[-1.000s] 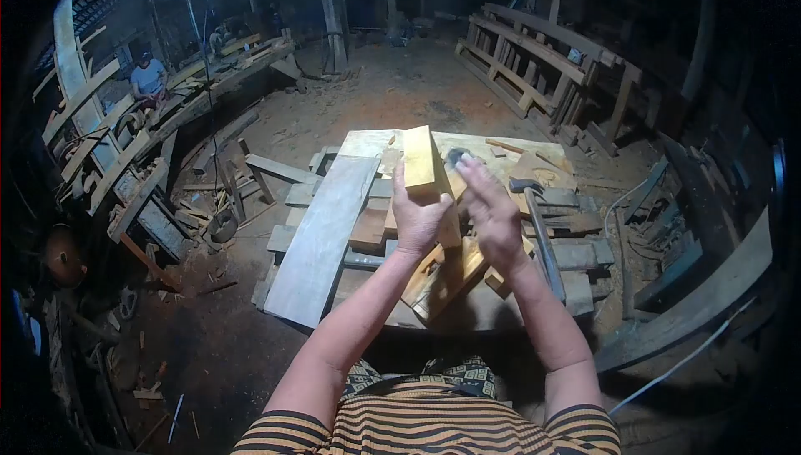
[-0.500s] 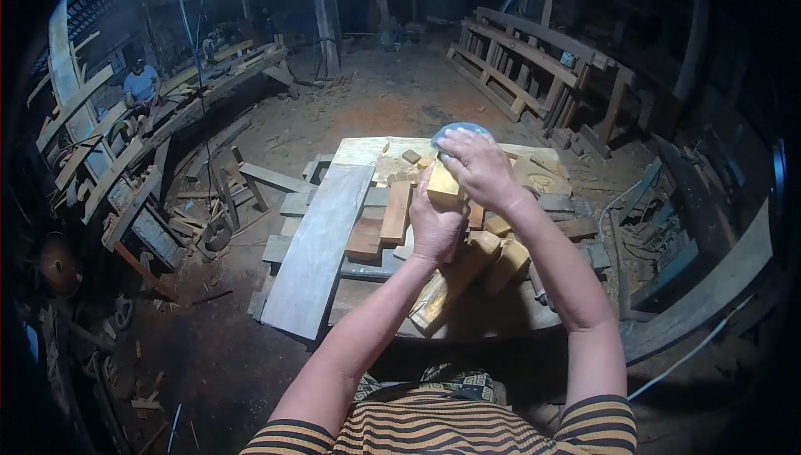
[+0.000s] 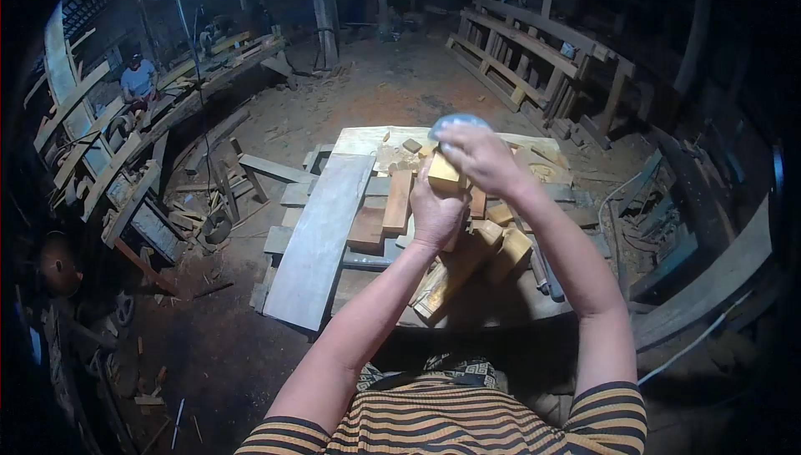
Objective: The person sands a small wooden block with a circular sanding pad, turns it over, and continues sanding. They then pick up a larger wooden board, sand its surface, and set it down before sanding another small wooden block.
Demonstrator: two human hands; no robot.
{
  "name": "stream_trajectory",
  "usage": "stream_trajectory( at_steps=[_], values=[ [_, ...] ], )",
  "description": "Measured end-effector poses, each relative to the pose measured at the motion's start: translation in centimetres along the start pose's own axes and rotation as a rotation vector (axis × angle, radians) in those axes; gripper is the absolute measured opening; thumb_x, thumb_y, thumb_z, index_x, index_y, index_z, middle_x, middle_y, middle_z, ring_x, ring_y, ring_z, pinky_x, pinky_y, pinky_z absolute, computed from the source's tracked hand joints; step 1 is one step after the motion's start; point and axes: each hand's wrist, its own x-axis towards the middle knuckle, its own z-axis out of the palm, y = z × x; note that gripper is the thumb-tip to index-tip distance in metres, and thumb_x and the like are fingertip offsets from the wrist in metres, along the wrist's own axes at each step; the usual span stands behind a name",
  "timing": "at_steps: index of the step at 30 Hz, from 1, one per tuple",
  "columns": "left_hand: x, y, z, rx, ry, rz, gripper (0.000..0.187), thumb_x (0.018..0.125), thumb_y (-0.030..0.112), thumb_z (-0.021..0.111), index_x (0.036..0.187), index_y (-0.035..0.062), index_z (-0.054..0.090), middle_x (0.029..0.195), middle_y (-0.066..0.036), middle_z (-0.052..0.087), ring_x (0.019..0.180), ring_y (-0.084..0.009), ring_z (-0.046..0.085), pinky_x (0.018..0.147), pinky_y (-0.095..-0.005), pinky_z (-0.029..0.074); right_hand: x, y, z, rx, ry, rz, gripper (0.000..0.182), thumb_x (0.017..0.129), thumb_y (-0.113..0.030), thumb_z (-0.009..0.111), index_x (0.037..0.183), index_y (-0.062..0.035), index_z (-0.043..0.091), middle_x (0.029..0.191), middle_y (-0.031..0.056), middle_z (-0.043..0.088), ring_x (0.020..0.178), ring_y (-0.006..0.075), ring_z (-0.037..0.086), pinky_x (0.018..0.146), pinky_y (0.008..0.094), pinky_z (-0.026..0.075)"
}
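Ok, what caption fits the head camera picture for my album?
Left hand gripping a yellow block, right hand on a round bluish thing at the block's far end.

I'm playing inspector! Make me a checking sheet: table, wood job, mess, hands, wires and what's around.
Surface: planked table, loaded with wood.
Job's things: yellowish wood block; bluish round thing at its far end, blurred.
Clutter: loose wood blocks, pale board, floor scraps.
Hands: left hand grips the yellowish wood block; right hand covers part of the bluish round thing.
Cables: pale cable or hose on the right, can't tell which.
Surroundings: dim; timber rack ahead right, another person ahead left.
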Motion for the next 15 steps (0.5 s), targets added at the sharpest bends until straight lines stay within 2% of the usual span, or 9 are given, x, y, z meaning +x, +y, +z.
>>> stream_trajectory(
  at_steps=[1, 2, 3, 5, 7, 8, 11, 14, 15],
  values=[
    [0.1, 0.7, -0.2, -0.076, -0.023, -0.065, 0.035, 0.072, 0.001, 0.065, 0.105, 0.0012, 0.054, 0.1, -0.008, 0.06, 0.094, -0.0158, 0.057, 0.081, -0.0294, 0.047, -1.0, -1.0, 0.2, 0.075, -0.043, 0.007, 0.03, 0.088, -0.027, 0.053, 0.111, -0.0106, 0.063, 0.119, 0.0112, 0.059, 0.116, 0.0276, 0.051, 0.101, 0.0379, 0.036],
    [0.3, -0.5, -0.4, -0.02, 0.037, 0.078, 0.026, 0.077, 0.007, 0.064, 0.101, 0.0018, 0.056, 0.099, -0.007, 0.061, 0.091, -0.0154, 0.059, 0.08, -0.03, 0.048, -2.3, -4.1, -0.8, -0.052, -0.086, -0.044, 0.029, 0.088, -0.026, 0.054, 0.111, -0.0119, 0.063, 0.12, 0.011, 0.059, 0.117, 0.0264, 0.051, 0.102, 0.0385, 0.036],
    [0.6, -1.1, -1.2, -0.041, -0.078, 0.071, 0.024, 0.08, 0.011, 0.063, 0.102, 0.0026, 0.057, 0.099, -0.007, 0.062, 0.088, -0.0151, 0.059, 0.078, -0.0297, 0.048, -3.6, -4.8, 0.3, -0.148, 0.042, -0.184, 0.028, 0.088, -0.025, 0.055, 0.111, -0.0132, 0.064, 0.12, 0.0108, 0.058, 0.117, 0.026, 0.051, 0.102, 0.039, 0.036],
    [0.2, -2.1, -1.0, -0.123, -0.12, 0.11, 0.023, 0.082, 0.011, 0.061, 0.103, 0.0027, 0.057, 0.101, -0.007, 0.062, 0.088, -0.0152, 0.06, 0.078, -0.0299, 0.048, -3.6, -4.2, 0.0, -0.059, -0.038, -0.178, 0.028, 0.087, -0.025, 0.055, 0.111, -0.0126, 0.064, 0.12, 0.0113, 0.058, 0.116, 0.0267, 0.052, 0.101, 0.0392, 0.037],
    [0.5, -0.4, -0.7, 0.016, -0.035, -0.047, 0.044, 0.071, 0.012, 0.07, 0.11, -0.0001, 0.055, 0.099, -0.012, 0.064, 0.092, -0.0188, 0.062, 0.077, -0.03, 0.049, -1.5, -2.8, -1.5, 0.052, -0.132, -0.09, 0.029, 0.087, -0.024, 0.055, 0.112, -0.011, 0.063, 0.12, 0.0125, 0.058, 0.115, 0.0276, 0.052, 0.1, 0.0394, 0.038],
    [0.1, 0.0, -0.4, 0.031, -0.028, -0.03, 0.056, 0.067, 0.011, 0.073, 0.117, -0.0008, 0.051, 0.105, -0.014, 0.062, 0.097, -0.0203, 0.061, 0.081, -0.0312, 0.048, -0.5, -1.2, -1.3, 0.083, -0.077, 0.07, 0.029, 0.087, -0.023, 0.055, 0.111, -0.0088, 0.063, 0.118, 0.0136, 0.059, 0.113, 0.0284, 0.054, 0.098, 0.0385, 0.039],
    [0.0, -1.7, 0.2, 0.059, -0.011, 0.058, 0.064, 0.065, 0.01, 0.074, 0.122, -0.0008, 0.048, 0.107, -0.015, 0.061, 0.099, -0.0223, 0.06, 0.083, -0.0326, 0.047, 0.9, 1.6, -0.9, 0.047, 0.018, 0.143, 0.031, 0.088, -0.025, 0.054, 0.113, -0.0086, 0.062, 0.116, 0.014, 0.06, 0.112, 0.0288, 0.054, 0.098, 0.0366, 0.04],
    [0.4, -1.7, -0.2, 0.043, 0.028, 0.072, 0.055, 0.07, 0.011, 0.07, 0.12, -0.0002, 0.049, 0.108, -0.016, 0.06, 0.099, -0.0259, 0.06, 0.085, -0.0351, 0.047, -0.5, -1.1, -0.2, 0.19, -0.103, 0.147, 0.031, 0.087, -0.026, 0.055, 0.113, -0.0101, 0.062, 0.119, 0.0137, 0.059, 0.116, 0.0288, 0.052, 0.1, 0.0374, 0.038],
    [0.3, -1.8, -0.4, 0.027, 0.04, 0.079, 0.05, 0.073, 0.012, 0.068, 0.118, 0.0, 0.05, 0.109, -0.016, 0.06, 0.101, -0.027, 0.059, 0.085, -0.0359, 0.046, -2.2, -4.2, -0.6, -0.01, -0.077, -0.035, 0.031, 0.087, -0.026, 0.056, 0.113, -0.0115, 0.062, 0.12, 0.0128, 0.058, 0.117, 0.0283, 0.05, 0.101, 0.0382, 0.036]
  ],
)
